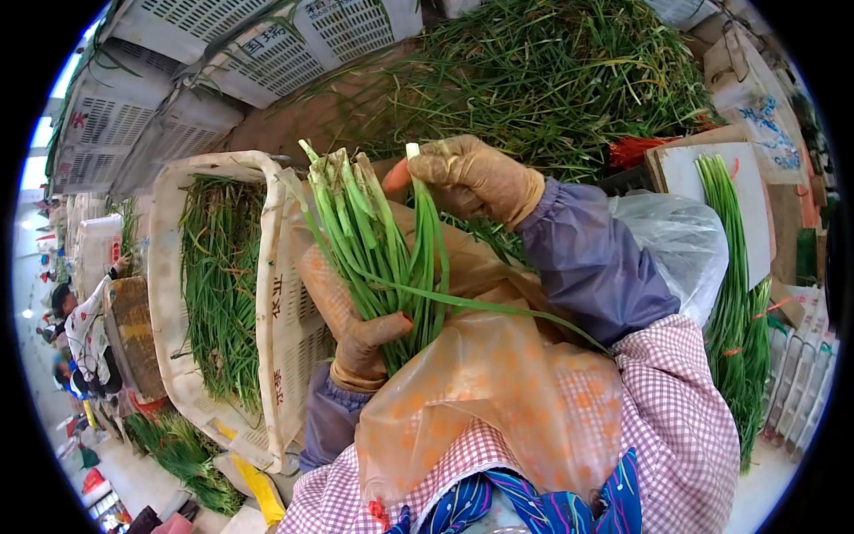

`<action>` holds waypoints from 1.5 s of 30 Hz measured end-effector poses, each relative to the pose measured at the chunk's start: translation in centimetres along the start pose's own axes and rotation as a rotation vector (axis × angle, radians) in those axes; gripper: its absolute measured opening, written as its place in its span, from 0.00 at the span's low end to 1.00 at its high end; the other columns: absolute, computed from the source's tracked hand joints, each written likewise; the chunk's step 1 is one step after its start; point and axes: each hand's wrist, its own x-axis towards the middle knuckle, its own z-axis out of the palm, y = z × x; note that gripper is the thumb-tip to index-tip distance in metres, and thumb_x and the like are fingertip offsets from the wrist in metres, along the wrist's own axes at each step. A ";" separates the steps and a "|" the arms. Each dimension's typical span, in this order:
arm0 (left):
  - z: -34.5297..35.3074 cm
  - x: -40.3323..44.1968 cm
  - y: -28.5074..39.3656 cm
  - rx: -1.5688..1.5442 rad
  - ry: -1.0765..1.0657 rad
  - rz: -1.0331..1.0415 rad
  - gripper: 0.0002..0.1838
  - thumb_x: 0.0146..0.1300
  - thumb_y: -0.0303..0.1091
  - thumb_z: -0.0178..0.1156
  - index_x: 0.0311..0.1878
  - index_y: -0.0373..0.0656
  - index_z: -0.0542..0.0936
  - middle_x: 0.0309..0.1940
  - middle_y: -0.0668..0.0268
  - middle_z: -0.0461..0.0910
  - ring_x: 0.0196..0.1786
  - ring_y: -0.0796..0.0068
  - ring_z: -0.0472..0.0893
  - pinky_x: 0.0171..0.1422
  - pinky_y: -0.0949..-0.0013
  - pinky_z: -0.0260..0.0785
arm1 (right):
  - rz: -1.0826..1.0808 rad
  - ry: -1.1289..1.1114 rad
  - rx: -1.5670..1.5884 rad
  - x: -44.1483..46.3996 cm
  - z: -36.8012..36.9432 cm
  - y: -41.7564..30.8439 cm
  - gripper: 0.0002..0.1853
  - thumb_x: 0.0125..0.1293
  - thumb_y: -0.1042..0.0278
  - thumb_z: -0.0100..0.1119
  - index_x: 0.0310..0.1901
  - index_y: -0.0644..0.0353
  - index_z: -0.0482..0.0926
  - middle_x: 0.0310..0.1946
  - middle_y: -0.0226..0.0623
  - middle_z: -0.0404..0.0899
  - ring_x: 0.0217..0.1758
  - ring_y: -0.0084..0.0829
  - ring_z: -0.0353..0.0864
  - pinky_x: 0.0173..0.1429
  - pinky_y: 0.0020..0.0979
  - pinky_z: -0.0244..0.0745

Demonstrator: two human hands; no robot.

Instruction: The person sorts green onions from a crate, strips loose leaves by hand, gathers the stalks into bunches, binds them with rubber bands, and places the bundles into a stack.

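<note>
A bunch of green stalks (369,231) with pale cut ends stands up over my lap. My left hand (366,345), in a brown glove, is wrapped round the lower part of this bunch. At the upper right of the bunch, my right hand (467,175), gloved with a bare fingertip showing, pinches the pale end of a stalk. One long leaf (507,309) trails from the bunch across the clear apron (480,383) toward the right.
To the left is a white crate (269,311) holding loose greens (222,285). A large heap of greens (569,71) lies ahead. Tied bundles (738,329) and a white board (752,205) are at the right. Another person (89,329) is at the far left.
</note>
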 end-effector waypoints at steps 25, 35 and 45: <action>-1.0 -0.4 -0.2 -0.203 0.062 -0.021 0.24 0.52 0.18 0.58 0.55 0.33 0.70 0.44 0.51 0.78 0.42 0.60 0.82 0.45 0.60 0.80 | -0.232 0.661 -0.039 -2.9 -4.0 1.5 0.17 0.71 0.57 0.46 0.41 0.61 0.79 0.20 0.30 0.74 0.13 0.14 0.58 0.16 0.18 0.53; 0.6 -0.5 0.0 -0.128 0.122 0.110 0.27 0.51 0.19 0.60 0.57 0.36 0.69 0.46 0.54 0.78 0.44 0.60 0.81 0.46 0.60 0.78 | -0.757 0.624 0.102 -0.6 -5.7 -4.5 0.16 0.70 0.56 0.47 0.35 0.59 0.78 0.23 0.27 0.73 0.22 0.15 0.68 0.25 0.23 0.66; 1.8 0.6 0.0 0.011 0.090 0.053 0.24 0.54 0.18 0.59 0.56 0.37 0.70 0.43 0.56 0.79 0.39 0.67 0.81 0.42 0.67 0.77 | -0.217 0.294 -0.400 -0.3 3.2 0.4 0.07 0.59 0.68 0.64 0.36 0.61 0.81 0.28 0.26 0.78 0.30 0.16 0.73 0.36 0.22 0.70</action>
